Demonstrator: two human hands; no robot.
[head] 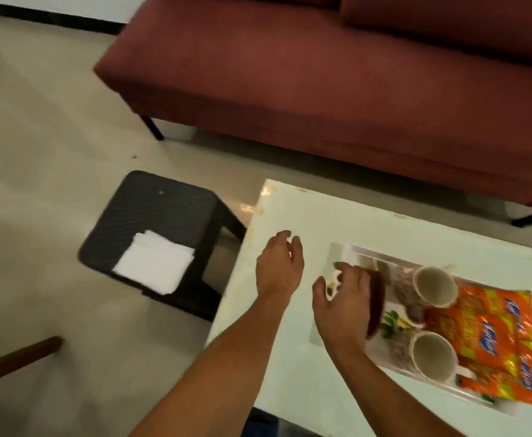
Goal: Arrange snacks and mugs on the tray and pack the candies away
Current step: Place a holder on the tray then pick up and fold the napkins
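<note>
The tray (368,252) lies on the white bench (290,373). It carries two mugs (433,287) and overlapping orange snack packets (494,326), too overlapped to count. At the tray's left end the right hand (343,304) curls over a brown round thing (376,307); I cannot tell whether it grips. The left hand (279,266) hovers relaxed, left of the tray. Farther left stands one dark stool (164,209) with white napkins (154,263). One red sofa (321,74) stands beyond the tray.

Mugs (435,287) left of snack packets (491,335)
</note>
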